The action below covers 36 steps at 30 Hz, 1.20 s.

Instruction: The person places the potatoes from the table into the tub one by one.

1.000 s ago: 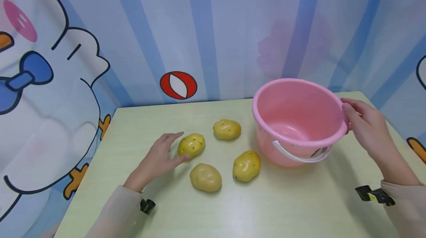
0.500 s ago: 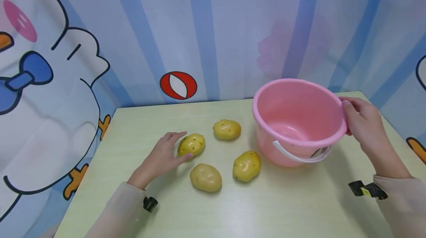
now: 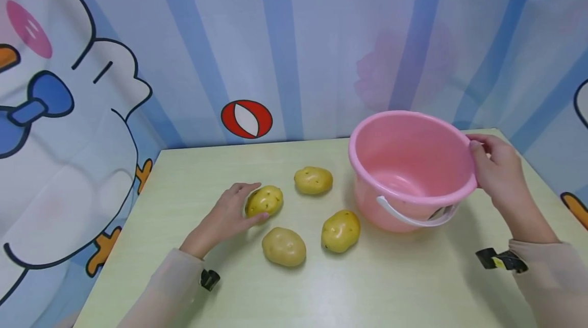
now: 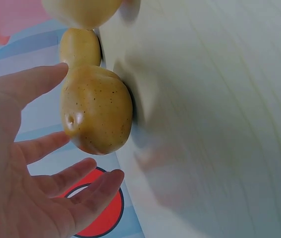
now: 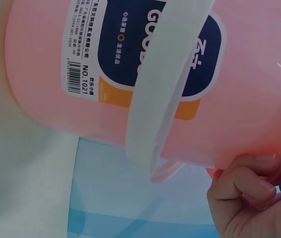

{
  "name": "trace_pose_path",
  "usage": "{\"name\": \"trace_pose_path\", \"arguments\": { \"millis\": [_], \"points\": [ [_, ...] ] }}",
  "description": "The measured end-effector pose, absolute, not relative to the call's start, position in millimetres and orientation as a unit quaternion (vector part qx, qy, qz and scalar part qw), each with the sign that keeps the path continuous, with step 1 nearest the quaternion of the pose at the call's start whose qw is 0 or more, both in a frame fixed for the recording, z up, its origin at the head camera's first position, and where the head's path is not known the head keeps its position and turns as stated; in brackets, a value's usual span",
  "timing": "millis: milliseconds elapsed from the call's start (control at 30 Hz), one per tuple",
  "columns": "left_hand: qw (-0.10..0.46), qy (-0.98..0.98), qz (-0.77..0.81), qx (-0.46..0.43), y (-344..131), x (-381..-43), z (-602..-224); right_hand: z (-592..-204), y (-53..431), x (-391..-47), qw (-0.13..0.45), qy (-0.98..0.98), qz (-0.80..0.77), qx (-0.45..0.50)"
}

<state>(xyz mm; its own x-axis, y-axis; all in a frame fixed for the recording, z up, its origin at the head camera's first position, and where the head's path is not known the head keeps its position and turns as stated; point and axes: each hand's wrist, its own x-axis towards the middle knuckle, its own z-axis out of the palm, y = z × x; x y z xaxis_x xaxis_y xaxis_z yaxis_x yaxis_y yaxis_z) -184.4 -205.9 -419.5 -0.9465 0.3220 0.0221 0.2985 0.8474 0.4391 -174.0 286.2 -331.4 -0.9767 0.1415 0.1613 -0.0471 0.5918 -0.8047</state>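
My left fingers [image 3: 255, 220] spread wide around the leftmost potato [image 3: 265, 201] on the surface [image 3: 390, 287]; my right fingers [image 5: 244, 182] grip the pink bucket [image 3: 406, 147] at right. An off-centre pinch could send the smooth potato rolling.

Near the table's [image 3: 390, 282] far right corner, the right hand [image 3: 505, 177] grips a pink bucket [image 3: 376, 205] by its rim; nearer the left edge, the left hand [image 3: 227, 216] spreads around one potato [image 3: 267, 201], near three other potatoes [image 3: 314, 180].

Left hand [image 3: 226, 217] frames a potato [image 3: 266, 200] (yellow, speckled), right hand [image 3: 500, 171] grips a pink bucket [image 3: 413, 157].
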Motion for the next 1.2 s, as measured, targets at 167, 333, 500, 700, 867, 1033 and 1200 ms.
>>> {"name": "trace_pose_path", "arguments": {
  "millis": [167, 333, 500, 700, 867, 1033, 1200],
  "points": [
    [0.033, 0.96, 0.228, 0.16, -204, -185, -418, -332, 286, -176, 0.112, -0.892, 0.436, -0.026],
    [0.036, 0.957, 0.234, 0.169, -203, -186, -420, -333, 286, -178, 0.117, -0.898, 0.423, -0.026],
    [0.033, 0.955, 0.239, 0.174, -203, -187, -422, -334, 285, -180, 0.118, -0.902, 0.414, -0.026],
    [0.035, 0.956, 0.237, 0.17, -200, -190, -423, -334, 283, -181, 0.116, -0.905, 0.409, -0.033],
    [0.042, 0.956, 0.239, 0.163, -199, -191, -423, -333, 283, -181, 0.115, -0.905, 0.408, -0.036],
    [0.046, 0.956, 0.24, 0.161, -199, -193, -424, -334, 284, -182, 0.112, -0.904, 0.41, -0.035],
    [0.046, 0.955, 0.242, 0.164, -198, -195, -427, -335, 283, -181, 0.111, -0.905, 0.41, -0.038]
  ]
}}
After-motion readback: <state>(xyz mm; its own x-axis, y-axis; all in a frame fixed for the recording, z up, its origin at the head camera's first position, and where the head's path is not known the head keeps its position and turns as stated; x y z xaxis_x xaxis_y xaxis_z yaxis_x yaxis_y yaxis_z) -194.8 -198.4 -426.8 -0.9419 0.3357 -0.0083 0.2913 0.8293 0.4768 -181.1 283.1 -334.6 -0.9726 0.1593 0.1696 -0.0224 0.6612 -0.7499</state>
